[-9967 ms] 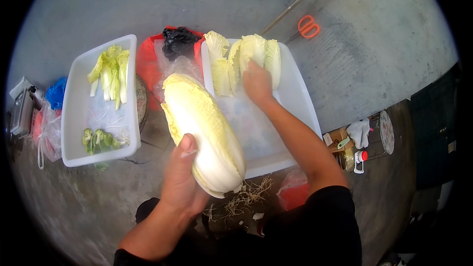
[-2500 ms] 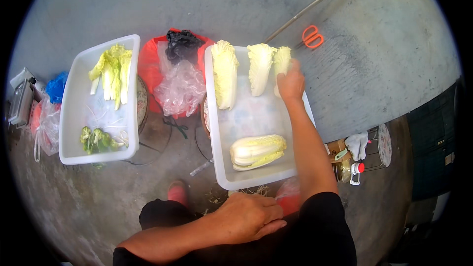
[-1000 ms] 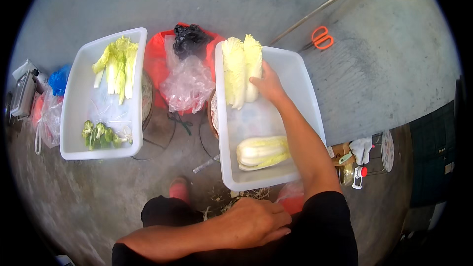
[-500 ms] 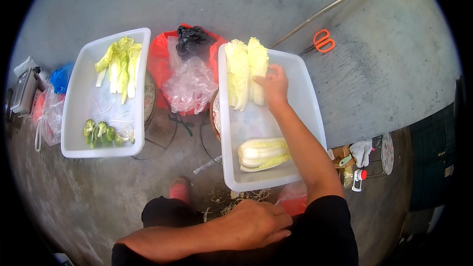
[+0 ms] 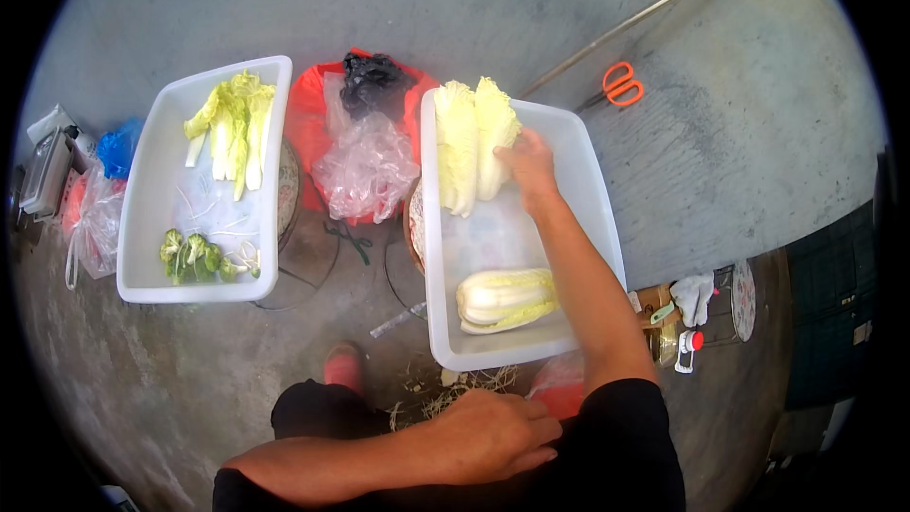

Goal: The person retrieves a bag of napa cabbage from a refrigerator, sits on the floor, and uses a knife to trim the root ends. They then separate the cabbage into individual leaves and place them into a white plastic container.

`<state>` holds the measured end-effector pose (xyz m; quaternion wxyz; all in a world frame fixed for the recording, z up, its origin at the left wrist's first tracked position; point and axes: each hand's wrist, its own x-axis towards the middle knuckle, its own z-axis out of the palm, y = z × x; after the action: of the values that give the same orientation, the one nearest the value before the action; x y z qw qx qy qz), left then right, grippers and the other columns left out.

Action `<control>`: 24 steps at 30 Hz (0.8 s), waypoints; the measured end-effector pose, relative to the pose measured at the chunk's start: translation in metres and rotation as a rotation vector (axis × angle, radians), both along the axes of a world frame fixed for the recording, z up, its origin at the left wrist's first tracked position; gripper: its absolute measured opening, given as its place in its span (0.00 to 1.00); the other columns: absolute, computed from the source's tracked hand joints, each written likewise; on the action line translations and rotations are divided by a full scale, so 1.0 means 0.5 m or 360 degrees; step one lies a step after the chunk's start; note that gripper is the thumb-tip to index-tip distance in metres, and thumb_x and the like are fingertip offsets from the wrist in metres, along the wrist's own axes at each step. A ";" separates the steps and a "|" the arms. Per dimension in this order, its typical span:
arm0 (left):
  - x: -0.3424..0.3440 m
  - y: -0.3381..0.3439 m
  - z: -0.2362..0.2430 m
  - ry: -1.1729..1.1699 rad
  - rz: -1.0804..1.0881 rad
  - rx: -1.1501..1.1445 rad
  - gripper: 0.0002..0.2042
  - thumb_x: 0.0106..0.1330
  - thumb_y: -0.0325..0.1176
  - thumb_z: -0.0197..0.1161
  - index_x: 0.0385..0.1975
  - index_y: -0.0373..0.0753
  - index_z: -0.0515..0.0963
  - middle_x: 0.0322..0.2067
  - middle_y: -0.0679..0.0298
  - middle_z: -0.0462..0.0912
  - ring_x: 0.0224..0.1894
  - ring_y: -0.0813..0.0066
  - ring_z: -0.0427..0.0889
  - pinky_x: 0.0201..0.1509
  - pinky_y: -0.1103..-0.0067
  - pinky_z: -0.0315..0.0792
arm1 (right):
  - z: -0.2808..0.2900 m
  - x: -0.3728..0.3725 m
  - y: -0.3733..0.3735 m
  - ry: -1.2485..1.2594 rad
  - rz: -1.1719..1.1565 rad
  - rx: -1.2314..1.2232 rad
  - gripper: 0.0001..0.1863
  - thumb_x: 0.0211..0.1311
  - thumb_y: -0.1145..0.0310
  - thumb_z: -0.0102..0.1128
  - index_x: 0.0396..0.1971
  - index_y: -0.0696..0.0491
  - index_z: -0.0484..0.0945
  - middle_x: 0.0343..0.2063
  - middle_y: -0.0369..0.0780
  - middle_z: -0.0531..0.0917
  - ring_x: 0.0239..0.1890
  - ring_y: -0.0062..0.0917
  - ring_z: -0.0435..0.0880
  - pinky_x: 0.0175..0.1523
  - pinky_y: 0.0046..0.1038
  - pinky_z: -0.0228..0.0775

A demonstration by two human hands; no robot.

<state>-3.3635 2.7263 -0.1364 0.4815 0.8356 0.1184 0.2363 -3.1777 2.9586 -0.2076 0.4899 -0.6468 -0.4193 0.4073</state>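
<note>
Two pale yellow-green napa cabbage pieces stand side by side at the far left of the right white plastic tub (image 5: 607, 228). My right hand (image 5: 529, 163) reaches over this tub and grips the edge of the right-hand napa cabbage piece (image 5: 495, 137), its thumb against the leaf. The left-hand napa cabbage piece (image 5: 457, 152) is close alongside. Nearer me, a thicker napa cabbage (image 5: 507, 301) lies on its side in the same tub, its white stem end to the left. My left hand (image 5: 498, 431) rests on my lap, its fingers loosely curled and nothing visible in them.
The left white tub (image 5: 142, 190) holds leafy greens (image 5: 232, 128) and broccoli pieces (image 5: 194, 256). Between the tubs lie red, black and clear plastic bags (image 5: 368, 166). Orange-handled scissors (image 5: 623, 85) and a metal pole (image 5: 654, 9) lie beyond on the right.
My right hand has drawn slightly nearer and its fingers have closed on the right cabbage piece. That piece has shifted a little toward me and tilted. My left hand has stayed still.
</note>
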 end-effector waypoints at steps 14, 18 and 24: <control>-0.001 0.008 -0.003 0.0017 -0.0018 0.0031 0.09 0.59 0.37 0.59 0.34 0.40 0.74 0.30 0.62 0.75 0.33 0.61 0.77 0.31 0.69 0.73 | -0.041 0.037 0.004 0.0203 0.0291 -0.0139 0.26 0.57 0.77 0.52 0.57 0.57 0.63 0.46 0.44 0.77 0.47 0.28 0.76 0.52 0.30 0.68; -0.004 0.009 -0.001 0.0005 -0.0006 0.0003 0.09 0.59 0.37 0.59 0.34 0.40 0.74 0.30 0.62 0.75 0.33 0.61 0.78 0.32 0.70 0.73 | -0.047 0.033 0.007 0.0235 0.0208 -0.0089 0.25 0.55 0.78 0.53 0.56 0.58 0.64 0.44 0.45 0.78 0.44 0.27 0.78 0.49 0.29 0.69; 0.000 0.008 -0.002 0.0002 -0.0012 -0.0002 0.08 0.59 0.36 0.59 0.34 0.40 0.75 0.29 0.61 0.75 0.33 0.60 0.78 0.33 0.69 0.73 | -0.046 0.021 0.006 0.0379 0.0262 -0.0083 0.25 0.54 0.79 0.53 0.55 0.59 0.65 0.44 0.46 0.78 0.43 0.27 0.78 0.48 0.28 0.70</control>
<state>-3.3633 2.7305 -0.1373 0.4829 0.8359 0.1159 0.2338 -3.1672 2.9616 -0.2308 0.4841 -0.5698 -0.3992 0.5307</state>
